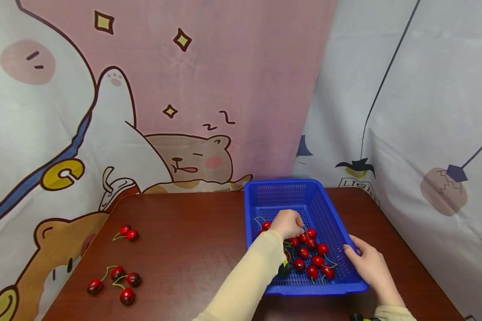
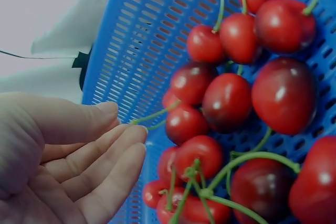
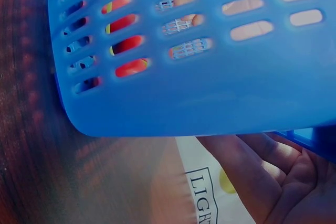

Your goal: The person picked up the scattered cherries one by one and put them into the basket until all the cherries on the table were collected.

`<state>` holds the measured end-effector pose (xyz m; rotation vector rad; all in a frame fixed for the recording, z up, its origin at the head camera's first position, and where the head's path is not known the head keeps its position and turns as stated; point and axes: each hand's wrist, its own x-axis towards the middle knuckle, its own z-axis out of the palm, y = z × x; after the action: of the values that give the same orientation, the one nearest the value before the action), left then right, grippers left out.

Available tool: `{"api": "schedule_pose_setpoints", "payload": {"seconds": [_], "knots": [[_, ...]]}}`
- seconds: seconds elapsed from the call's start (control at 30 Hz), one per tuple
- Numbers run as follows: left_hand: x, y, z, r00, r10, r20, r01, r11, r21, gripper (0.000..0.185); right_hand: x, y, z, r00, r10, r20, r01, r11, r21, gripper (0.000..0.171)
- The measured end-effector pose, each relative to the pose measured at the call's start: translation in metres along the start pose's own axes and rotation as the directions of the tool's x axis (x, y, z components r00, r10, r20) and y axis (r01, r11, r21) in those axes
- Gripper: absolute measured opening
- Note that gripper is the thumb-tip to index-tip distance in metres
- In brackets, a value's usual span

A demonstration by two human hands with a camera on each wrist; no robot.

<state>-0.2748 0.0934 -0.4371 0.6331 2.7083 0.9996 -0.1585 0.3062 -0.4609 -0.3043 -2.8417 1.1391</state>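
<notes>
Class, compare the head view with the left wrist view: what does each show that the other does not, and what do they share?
Only the head view shows the brown table, the loose cherries on its left part, the right hand on the basket's right wall, and the cartoon backdrop.

Only the left wrist view shows the left hand's fingers lying loosely curled beside a green stem.

Both show the blue basket, the cherries in it and the left hand.
</notes>
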Motion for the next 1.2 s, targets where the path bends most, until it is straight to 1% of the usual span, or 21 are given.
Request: {"api": "schedule_pose_setpoints", "payload": {"seconds": [0.17,0.27,0.4,0.5,0.6,0.73,0.93,1.1,1.2], "knots": [[-0.003,0.003,-0.006,0.998,0.052,-0.032,-0.053,0.998,-0.038,0.004,-0.001,0.0,0.0,1.0,-0.002,0.0,0.002,1.0,-0.003,0.057],[-0.007,0.004,-0.012,0.997,0.063,-0.045,-0.068,0.991,-0.116,0.005,-0.001,0.0,0.0,1.0,-0.003,-0.002,0.003,1.0,-0.011,0.057],[-0.014,0.006,-0.023,0.997,0.054,-0.055,-0.067,0.965,-0.253,0.009,-0.001,0.0,-0.001,1.0,-0.002,-0.004,0.002,1.0,-0.014,0.057],[-0.022,0.007,-0.033,0.994,0.064,-0.093,-0.09,0.949,-0.301,0.01,0.0,0.0,-0.001,1.0,-0.004,-0.001,0.004,1.0,-0.011,0.057],[-0.029,0.008,-0.044,0.986,0.086,-0.143,-0.128,0.941,-0.313,0.011,0.0,0.0,-0.001,1.0,-0.004,0.003,0.004,1.0,-0.008,0.057],[-0.04,0.006,-0.059,0.973,0.112,-0.2,-0.17,0.938,-0.302,0.015,0.001,0.0,-0.001,1.0,-0.001,0.004,0.001,1.0,-0.009,0.057],[-0.058,-0.003,-0.078,0.956,0.122,-0.267,-0.199,0.939,-0.282,0.02,0.001,0.0,-0.001,1.0,-0.001,0.005,0.001,1.0,-0.013,0.057],[-0.075,-0.008,-0.096,0.943,0.146,-0.298,-0.223,0.944,-0.244,0.028,0.002,0.0,0.0,1.0,-0.003,0.009,0.004,1.0,-0.016,0.057],[-0.083,-0.015,-0.106,0.933,0.156,-0.324,-0.236,0.946,-0.223,0.032,0.002,0.0,-0.001,1.0,-0.011,0.008,0.011,1.0,-0.019,0.057]]}}
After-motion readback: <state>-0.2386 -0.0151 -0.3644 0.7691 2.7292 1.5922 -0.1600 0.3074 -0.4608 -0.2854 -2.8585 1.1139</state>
